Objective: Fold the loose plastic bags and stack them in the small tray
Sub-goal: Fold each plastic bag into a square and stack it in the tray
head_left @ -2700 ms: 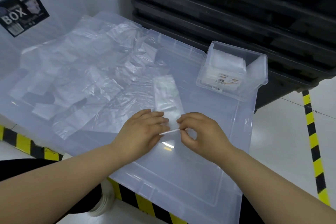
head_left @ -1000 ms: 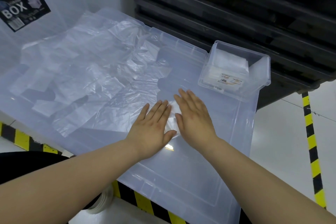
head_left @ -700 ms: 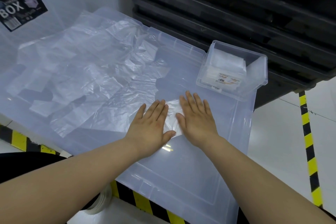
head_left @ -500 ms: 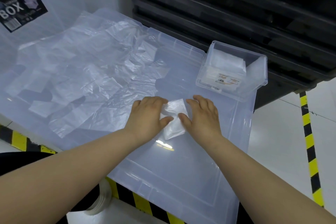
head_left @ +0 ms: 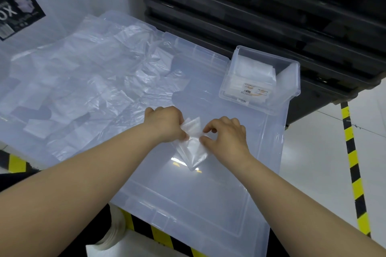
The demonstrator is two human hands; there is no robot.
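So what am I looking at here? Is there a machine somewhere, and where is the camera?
There is no machine. These are a person's two bare hands, filmed by one camera worn on the head, looking forward and down. The work surface is a large clear plastic lid. On its left lies a heap of loose plastic bags. At the far right stands a small tray with folded bags inside. The left hand and right hand both pinch one partly folded bag at its upper end; its lower end seems to rest on the lid. Black crates are stacked behind.
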